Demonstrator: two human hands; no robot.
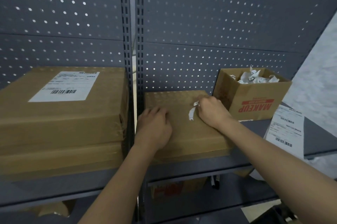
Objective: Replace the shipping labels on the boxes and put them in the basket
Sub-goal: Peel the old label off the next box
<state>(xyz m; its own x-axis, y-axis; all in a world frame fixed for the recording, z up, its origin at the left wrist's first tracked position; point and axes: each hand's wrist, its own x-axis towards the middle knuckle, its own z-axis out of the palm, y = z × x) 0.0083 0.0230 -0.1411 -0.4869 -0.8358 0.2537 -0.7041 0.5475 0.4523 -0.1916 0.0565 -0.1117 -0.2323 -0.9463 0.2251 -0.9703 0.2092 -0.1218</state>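
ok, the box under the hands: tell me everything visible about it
Plain brown cardboard box, flat and closed, lying level on the grey metal shelf. Its top is mostly bare. A white label strip curls up off it right of centre, pinched by the right hand. The left hand rests on the top's left part.

- Grey perforated back panel (218, 23) standing at far side, running across full width.
- Two slotted uprights (132, 41) rising at centre, dividing left bay from right bay.
- Grey metal shelf (191, 167) running along near edge.
- Open carton (255, 99) sitting far right on shelf, its red MAKEUP print reading upside down.
- Crumpled white paper (253, 78) lying inside open carton.
- Lower shelf (200, 203) showing below.
- Carton with blurred red print (175, 189) sitting under metal shelf, near centre.
- Pale wall (319, 78) showing at right edge.
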